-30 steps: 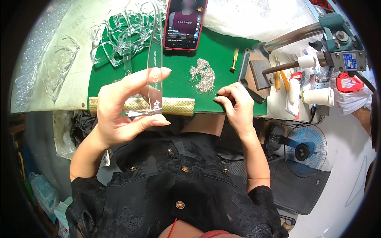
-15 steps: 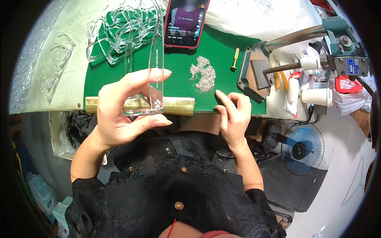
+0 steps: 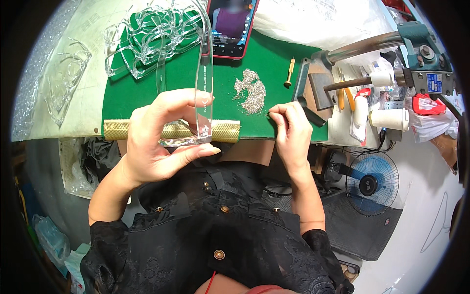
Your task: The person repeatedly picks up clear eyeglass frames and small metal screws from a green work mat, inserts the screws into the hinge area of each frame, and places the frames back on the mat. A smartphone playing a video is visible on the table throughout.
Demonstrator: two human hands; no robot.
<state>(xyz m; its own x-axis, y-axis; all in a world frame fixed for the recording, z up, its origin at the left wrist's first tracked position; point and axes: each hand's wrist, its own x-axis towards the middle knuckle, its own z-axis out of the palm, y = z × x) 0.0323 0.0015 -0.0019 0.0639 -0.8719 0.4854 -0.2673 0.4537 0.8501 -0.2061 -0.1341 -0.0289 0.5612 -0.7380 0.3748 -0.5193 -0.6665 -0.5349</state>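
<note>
In my left hand (image 3: 147, 142) is a pair of clear plastic glasses (image 3: 204, 81), gripped at the front between thumb and fingers, temples pointing away from me. My right hand (image 3: 294, 134) hovers at the green mat's near edge, thumb and index finger pinched together. Whatever is between those fingertips, if anything, is too small to make out. Just beyond them lies a pile of tiny metal pieces (image 3: 253, 98), which look like screws. A small brass-coloured screwdriver (image 3: 290, 73) rests to the right of the pile. Beneath my left hand runs a gold textured roll (image 3: 226, 131).
Many clear glasses frames (image 3: 147, 44) are heaped at the far left of the green mat (image 3: 279, 54). A phone (image 3: 230, 29) lies at the back. On the right stands a metal hand press (image 3: 362, 46), with orange-handled pliers (image 3: 349, 99) and a white bottle (image 3: 389, 119) nearby.
My left hand has shifted slightly right with the glasses. My right fingers, spread a moment ago by the pile, have drawn together into a pinch and moved a little right.
</note>
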